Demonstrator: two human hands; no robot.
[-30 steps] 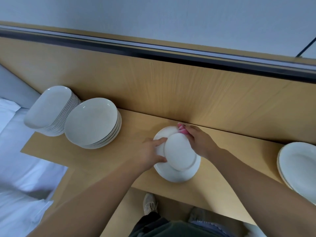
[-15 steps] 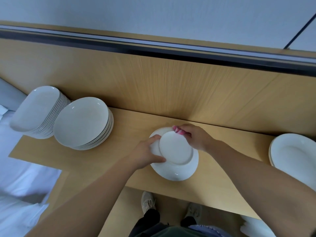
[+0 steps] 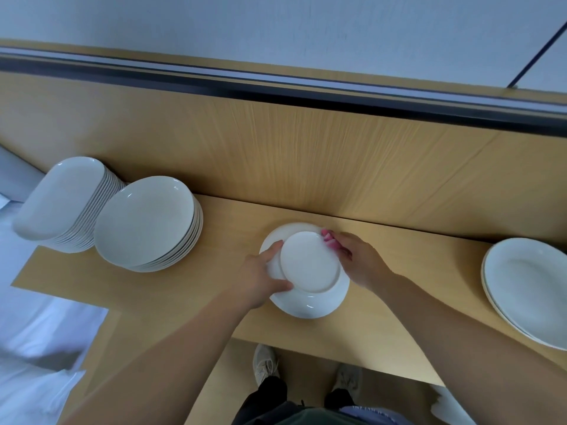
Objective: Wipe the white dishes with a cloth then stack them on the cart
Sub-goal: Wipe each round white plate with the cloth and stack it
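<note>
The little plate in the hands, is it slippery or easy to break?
The little plate looks glazed and shiny, so probably slippery. It seems stiff ceramic, likely breakable if dropped. The left hand grips its rim.

Left hand (image 3: 259, 279) grips plate (image 3: 310, 265) rim; right hand (image 3: 360, 262) (knuckles up) pinches cloth (image 3: 329, 240).

Smooth, glossy white ceramic catching small highlights: the small plate (image 3: 310, 265), the larger plate (image 3: 310, 306) under it and the stacked dishes (image 3: 144, 219) at left. The pink cloth (image 3: 329, 242) looks soft and matt. The table (image 3: 414, 271) and the back panel (image 3: 306, 154) show pale wood with fine, straight grain and a low sheen. White bedding (image 3: 36, 332), lower left, is creased matt fabric.
</note>
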